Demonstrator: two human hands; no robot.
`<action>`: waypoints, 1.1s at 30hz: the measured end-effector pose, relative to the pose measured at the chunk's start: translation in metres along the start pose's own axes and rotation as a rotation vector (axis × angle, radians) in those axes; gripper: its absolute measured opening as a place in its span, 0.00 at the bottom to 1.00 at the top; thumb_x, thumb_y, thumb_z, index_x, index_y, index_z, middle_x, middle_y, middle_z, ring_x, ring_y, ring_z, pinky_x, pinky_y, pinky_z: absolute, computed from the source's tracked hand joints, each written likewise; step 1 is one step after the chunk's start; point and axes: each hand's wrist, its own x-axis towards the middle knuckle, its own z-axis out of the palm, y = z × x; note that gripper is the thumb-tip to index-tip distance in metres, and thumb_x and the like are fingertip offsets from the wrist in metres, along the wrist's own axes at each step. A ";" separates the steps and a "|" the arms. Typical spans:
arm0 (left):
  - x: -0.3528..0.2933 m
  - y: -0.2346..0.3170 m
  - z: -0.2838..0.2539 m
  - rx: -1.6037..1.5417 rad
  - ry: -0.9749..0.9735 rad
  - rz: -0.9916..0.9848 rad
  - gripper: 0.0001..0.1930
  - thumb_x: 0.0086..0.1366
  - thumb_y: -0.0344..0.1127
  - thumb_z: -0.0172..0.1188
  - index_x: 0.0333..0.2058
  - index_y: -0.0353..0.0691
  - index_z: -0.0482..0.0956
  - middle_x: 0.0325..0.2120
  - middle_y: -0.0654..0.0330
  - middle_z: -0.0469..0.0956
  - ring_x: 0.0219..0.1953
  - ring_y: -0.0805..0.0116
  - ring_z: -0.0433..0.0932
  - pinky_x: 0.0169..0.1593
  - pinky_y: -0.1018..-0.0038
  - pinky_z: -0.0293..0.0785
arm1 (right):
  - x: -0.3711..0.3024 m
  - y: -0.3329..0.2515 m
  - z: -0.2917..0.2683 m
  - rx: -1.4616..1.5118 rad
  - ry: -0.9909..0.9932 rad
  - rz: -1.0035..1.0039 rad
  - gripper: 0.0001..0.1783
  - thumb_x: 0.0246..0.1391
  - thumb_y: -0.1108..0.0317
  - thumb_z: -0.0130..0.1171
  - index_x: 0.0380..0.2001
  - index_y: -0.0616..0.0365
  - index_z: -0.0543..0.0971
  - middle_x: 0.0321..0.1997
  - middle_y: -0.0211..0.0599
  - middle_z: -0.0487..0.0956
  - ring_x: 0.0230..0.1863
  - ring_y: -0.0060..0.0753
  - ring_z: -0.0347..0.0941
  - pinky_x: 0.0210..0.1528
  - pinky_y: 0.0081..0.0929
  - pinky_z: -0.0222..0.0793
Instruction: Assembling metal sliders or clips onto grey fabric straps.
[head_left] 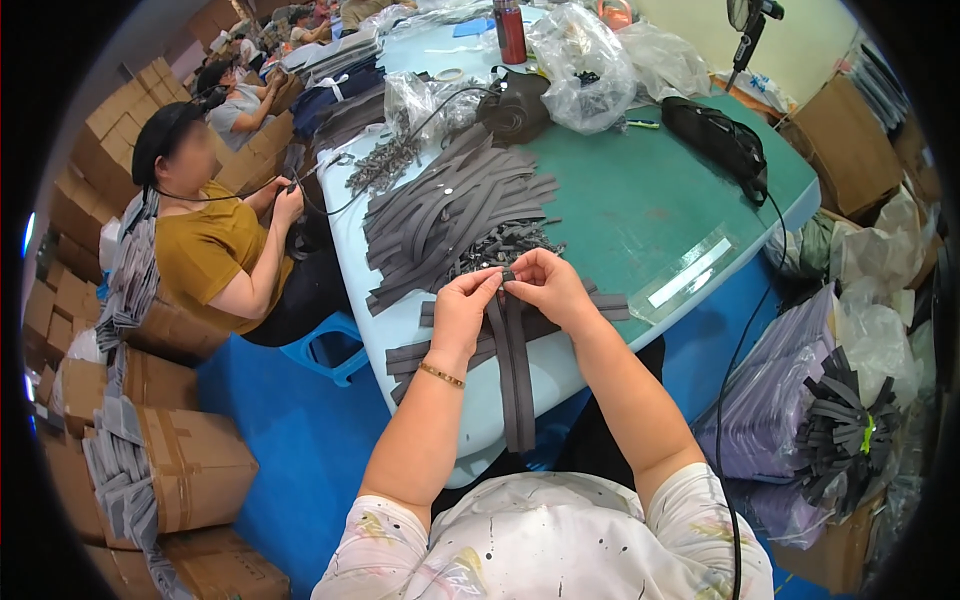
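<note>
Both hands meet over the near edge of the table, pinching the upper end of a dark grey zipper. My left hand grips it from the left with thumb and fingertips. From the other side, my right hand holds the same end, its fingers closed. The zipper's two tapes hang down past the table edge. A small dark part sits between the fingertips, too small to make out. Just beyond my hands is a heap of small dark pieces. More grey zippers lie piled to the left, and a few lie crosswise under my wrists.
The table has a green mat and a clear ruler-like strip. A black pouch, plastic bags and a red bottle stand farther back. A co-worker sits left. Cartons and a black cable flank me.
</note>
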 end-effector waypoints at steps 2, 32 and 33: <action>-0.001 0.002 -0.001 -0.061 -0.001 -0.048 0.10 0.59 0.31 0.58 0.40 0.34 0.77 0.32 0.63 0.78 0.31 0.80 0.74 0.34 0.84 0.70 | 0.000 0.001 -0.001 -0.015 -0.010 0.012 0.11 0.45 0.77 0.62 0.32 0.61 0.71 0.28 0.27 0.75 0.30 0.15 0.71 0.32 0.13 0.69; -0.004 -0.009 0.006 0.044 -0.103 -0.061 0.08 0.64 0.31 0.50 0.35 0.34 0.75 0.27 0.62 0.77 0.28 0.76 0.76 0.32 0.82 0.72 | -0.007 -0.017 0.003 -0.013 -0.011 -0.014 0.13 0.51 0.77 0.55 0.42 0.59 0.76 0.35 0.26 0.77 0.35 0.14 0.70 0.38 0.15 0.68; -0.007 -0.006 0.008 0.012 -0.099 -0.078 0.08 0.64 0.31 0.50 0.35 0.34 0.76 0.27 0.62 0.77 0.28 0.76 0.76 0.32 0.81 0.72 | -0.008 -0.017 0.004 -0.011 -0.003 -0.014 0.13 0.51 0.77 0.54 0.42 0.59 0.76 0.35 0.27 0.77 0.34 0.15 0.70 0.35 0.15 0.69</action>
